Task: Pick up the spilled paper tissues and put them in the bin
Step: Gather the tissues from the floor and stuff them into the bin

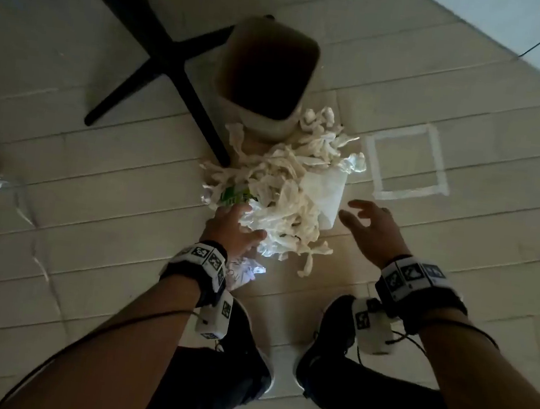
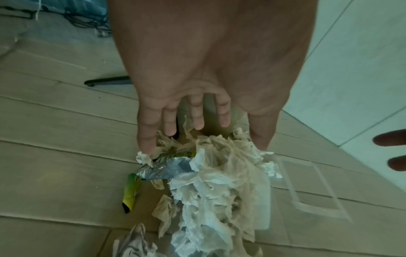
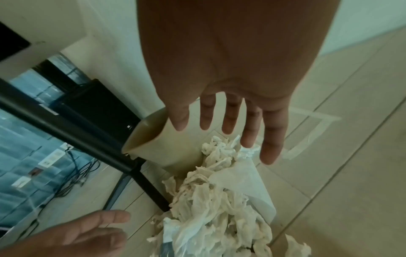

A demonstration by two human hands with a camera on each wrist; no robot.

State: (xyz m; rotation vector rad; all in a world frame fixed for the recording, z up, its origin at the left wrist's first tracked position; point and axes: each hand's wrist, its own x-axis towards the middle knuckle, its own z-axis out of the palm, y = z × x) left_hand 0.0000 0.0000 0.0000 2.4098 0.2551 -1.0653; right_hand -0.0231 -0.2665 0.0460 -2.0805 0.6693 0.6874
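Observation:
A heap of crumpled white paper tissues (image 1: 289, 186) lies on the pale floor in front of a beige bin (image 1: 266, 72), which stands upright with a dark inside. My left hand (image 1: 237, 227) reaches into the near left edge of the tissue heap (image 2: 222, 182), fingers straight and spread, fingertips (image 2: 146, 147) touching the paper. My right hand (image 1: 369, 225) hovers to the right of the heap, fingers spread, holding nothing. From the right wrist, the right hand (image 3: 228, 132) is above the tissues (image 3: 215, 200), with the bin (image 3: 162, 142) just beyond.
A green and yellow wrapper (image 2: 131, 191) and a silvery packet (image 2: 162, 168) lie among the tissues. A black table leg and foot (image 1: 164, 57) stand left of the bin. A taped square (image 1: 404, 162) marks the floor on the right. My black shoes (image 1: 330, 339) are below.

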